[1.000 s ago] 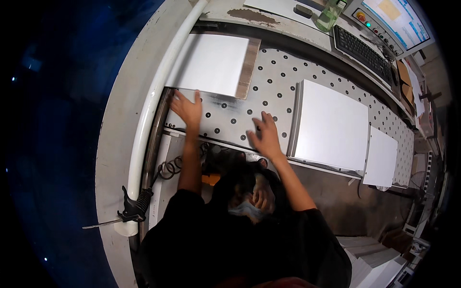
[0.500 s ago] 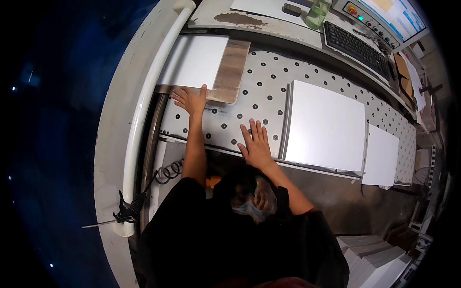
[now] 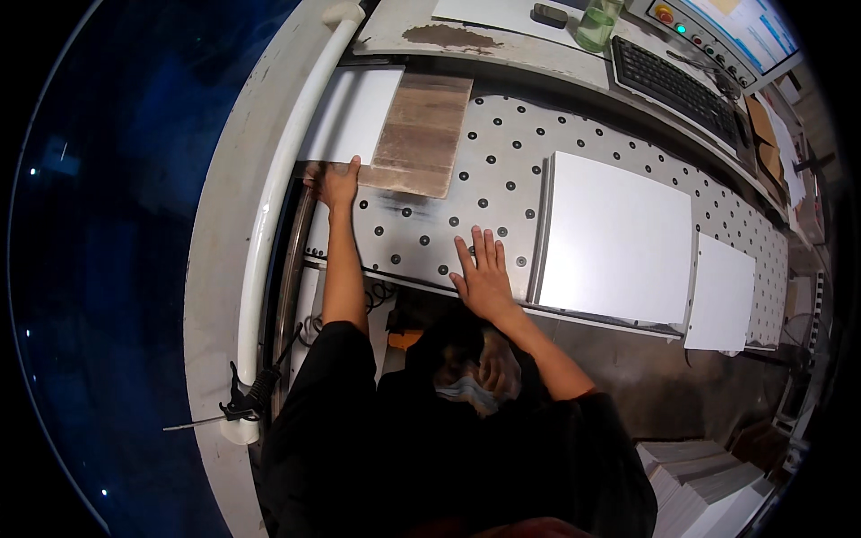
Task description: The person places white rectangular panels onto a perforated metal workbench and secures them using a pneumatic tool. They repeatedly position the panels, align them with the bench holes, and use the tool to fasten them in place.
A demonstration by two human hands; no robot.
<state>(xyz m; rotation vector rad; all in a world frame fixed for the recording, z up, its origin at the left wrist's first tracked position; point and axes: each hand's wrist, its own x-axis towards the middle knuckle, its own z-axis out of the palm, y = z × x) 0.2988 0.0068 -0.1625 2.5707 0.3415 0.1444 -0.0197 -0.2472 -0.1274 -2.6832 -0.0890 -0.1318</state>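
My left hand rests at the near edge of a white paper sheet or stack, thumb apart and fingers pointing toward the white tubular bar. Its fingertips are partly in shadow beside that bar. Under the paper, a brown wooden board shows to the right. My right hand lies flat, fingers spread, on the pale metal table dotted with black round studs. To its right is a thick stack of white sheets, which the hand does not touch.
A smaller white sheet pile sits farther right, overhanging the near edge. Beyond the table are a black keyboard, a bottle of greenish liquid and a button panel with a screen. An air gun hangs at the bar's near end.
My left hand and the white paper beside it have slid left toward the bar, exposing more of the wooden board. My right hand stays flat on the table.
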